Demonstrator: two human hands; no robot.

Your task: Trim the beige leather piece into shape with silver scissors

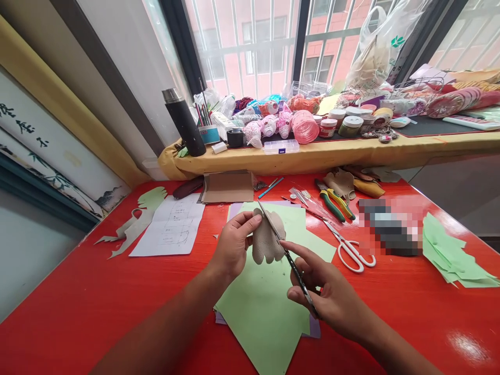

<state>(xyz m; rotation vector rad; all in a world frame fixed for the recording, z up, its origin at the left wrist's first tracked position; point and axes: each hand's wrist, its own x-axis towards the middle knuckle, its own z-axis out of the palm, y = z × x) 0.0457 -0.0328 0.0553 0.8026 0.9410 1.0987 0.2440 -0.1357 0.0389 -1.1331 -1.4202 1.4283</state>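
Pinched between the thumb and fingers of my left hand (234, 239) is a beige leather piece (265, 242) with a scalloped lower edge. My right hand (322, 289) grips dark-handled scissors (296, 271), its index finger stretched along them. The scissors' blades lie across the right part of the leather, pointing up and left. Both hands are above a light green paper sheet (265, 307) on the red table (164, 312). Whether the blades are parted cannot be made out.
White-handled scissors (355, 255) and pliers (336, 200) lie to the right, with green paper scraps (449, 252) farther over. A drawn paper sheet (172, 226) and leather offcuts (130, 226) are on the left. Behind, a crowded window ledge holds a black thermos (183, 122) and jars (350, 126).
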